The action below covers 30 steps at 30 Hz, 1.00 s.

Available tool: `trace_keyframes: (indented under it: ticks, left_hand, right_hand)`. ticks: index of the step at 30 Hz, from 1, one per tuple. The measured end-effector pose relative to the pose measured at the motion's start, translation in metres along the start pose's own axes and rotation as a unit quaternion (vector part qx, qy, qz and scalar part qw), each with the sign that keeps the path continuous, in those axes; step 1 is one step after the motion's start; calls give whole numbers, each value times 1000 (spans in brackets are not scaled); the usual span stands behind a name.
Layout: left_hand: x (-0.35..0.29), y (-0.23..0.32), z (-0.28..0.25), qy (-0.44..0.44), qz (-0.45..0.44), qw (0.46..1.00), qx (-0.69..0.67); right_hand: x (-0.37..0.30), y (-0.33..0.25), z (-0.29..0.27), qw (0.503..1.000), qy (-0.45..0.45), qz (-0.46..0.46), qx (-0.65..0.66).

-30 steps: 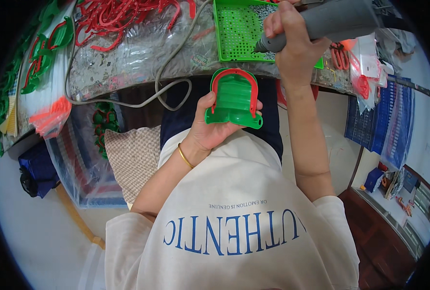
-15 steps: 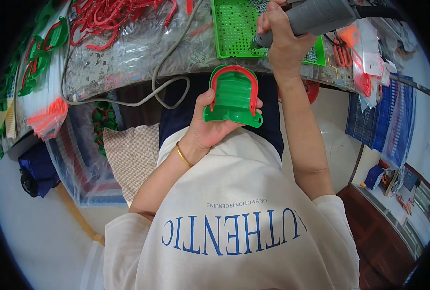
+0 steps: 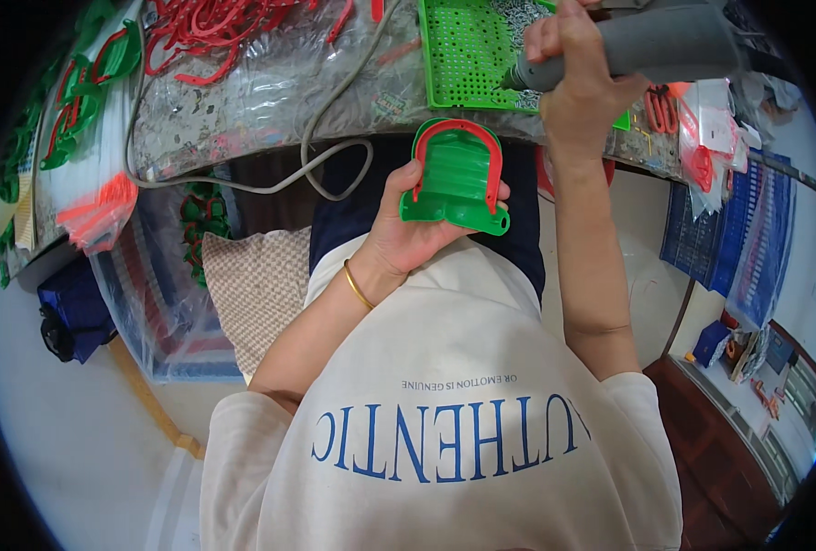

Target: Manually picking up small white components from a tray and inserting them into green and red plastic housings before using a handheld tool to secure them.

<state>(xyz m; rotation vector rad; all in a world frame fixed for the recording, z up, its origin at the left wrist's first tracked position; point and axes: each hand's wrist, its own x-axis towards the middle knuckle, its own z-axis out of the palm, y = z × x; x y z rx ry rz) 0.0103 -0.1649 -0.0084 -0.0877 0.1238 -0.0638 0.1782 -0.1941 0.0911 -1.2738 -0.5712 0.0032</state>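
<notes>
In my left hand (image 3: 391, 241) is a green plastic scoop-shaped piece (image 3: 456, 168), held in front of my lap below the table edge. A red U-shaped plastic strip (image 3: 497, 158) lies along its rim, with its arch toward the table. My thumb and fingers grip it from both sides. My right hand (image 3: 578, 106) is wrapped round a grey power screwdriver (image 3: 660, 46). The tool's dark tip points left over a green perforated tray (image 3: 458, 55), which holds many small silver screws (image 3: 523, 35). The tip is apart from the green piece.
Red U-shaped strips (image 3: 234, 28) lie heaped on the plastic-covered table (image 3: 215, 119), with a grey cable (image 3: 312, 138) looping over its edge. Green-and-red pieces (image 3: 78, 101) pile at the left. Red-handled scissors (image 3: 660, 108) and plastic bags (image 3: 709, 138) sit at the right.
The whole view has shifted slightly, so things appear further right. My right hand and the screwdriver have moved a little right over the tray. My left hand keeps its hold on the green piece.
</notes>
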Motion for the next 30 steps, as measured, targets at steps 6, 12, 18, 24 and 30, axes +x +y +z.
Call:
trace_keyframes:
  ticks: [6,12,18,24,30]
  left_hand:
    - [-1,0,0,2,9,1000,-10]
    - [-2,-2,3,2,20,1000,-2]
    - [-2,-3,2,-8,20,1000,9]
    - [-6,-2,4,-26,8,997,68]
    - [-10,-1,12,26,8,988,150]
  right_hand:
    - [-8,-36,13,993,-39,64,87]
    - [-20,-37,18,988,-55,119,86]
    - [-24,-35,17,987,-73,109,87]
    - [-28,-38,15,988,-91,102,69]
    - [-33,-35,14,956,-55,171,230]
